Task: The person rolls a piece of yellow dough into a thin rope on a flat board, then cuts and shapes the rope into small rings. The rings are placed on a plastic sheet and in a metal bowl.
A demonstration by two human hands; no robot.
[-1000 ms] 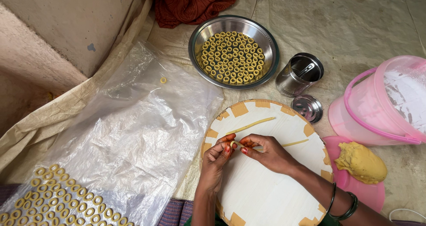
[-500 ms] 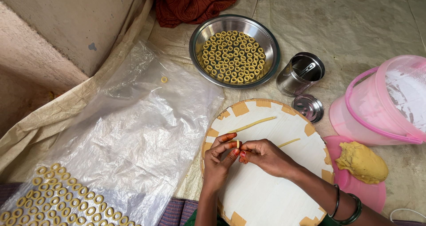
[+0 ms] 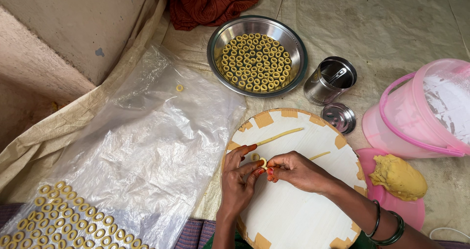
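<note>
dough ring (image 3: 263, 162) — pinched between left hand (image 3: 238, 180) and right hand (image 3: 295, 170) fingertips, above the round board (image 3: 293, 215).

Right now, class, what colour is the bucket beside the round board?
Pink, translucent; the bucket shows best in the head view.

Two hands over the board, the left hand (image 3: 238, 175) and the right hand (image 3: 293, 169), sharing one dough ring (image 3: 263, 163), with one more ring (image 3: 255, 156) lying just beside it. Two dough strips on the board: a long one (image 3: 279, 136) and a short one (image 3: 319, 155). One round board (image 3: 293, 215), one steel plate (image 3: 298, 63) packed with rings, too many to count. One loose ring (image 3: 179, 88) on the plastic sheet (image 3: 147, 146). One steel cup (image 3: 329, 80), one lid (image 3: 339, 117), one pink bucket (image 3: 401, 126), one dough lump (image 3: 397, 176).
</note>
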